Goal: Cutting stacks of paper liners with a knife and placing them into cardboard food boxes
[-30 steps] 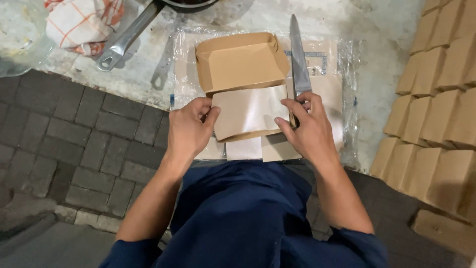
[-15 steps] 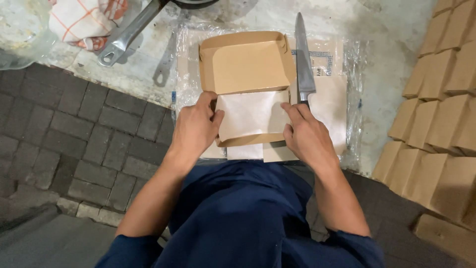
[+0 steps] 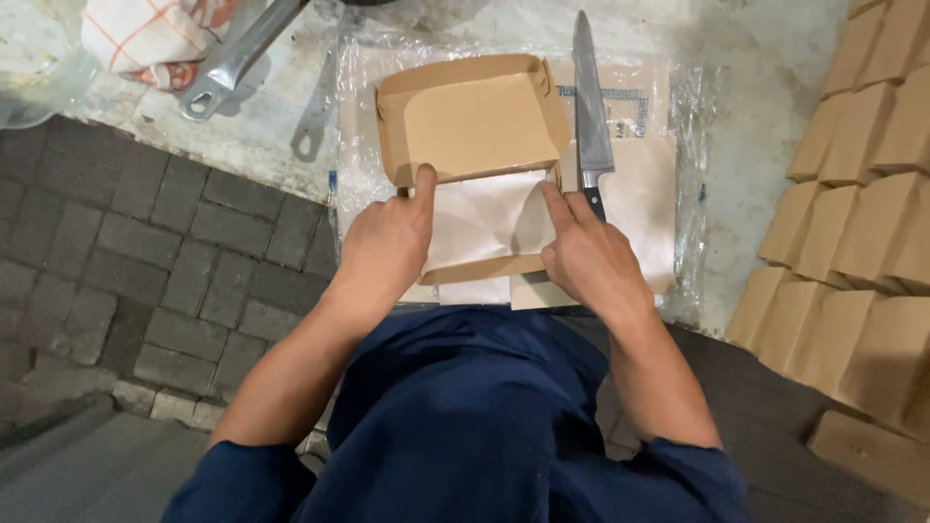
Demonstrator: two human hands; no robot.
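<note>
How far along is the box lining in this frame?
Done: the brown box stands open. In hand: left hand and right hand press white paper into its near half. Left: paper not yet flat; knife lies beside the box.

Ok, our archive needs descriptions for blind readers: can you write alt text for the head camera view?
Seen from above, a person's left hand and right hand press a white paper sheet into an open brown cardboard box on plastic wrap. A knife lies just right of the box, with stacked brown boxes further right.
</note>
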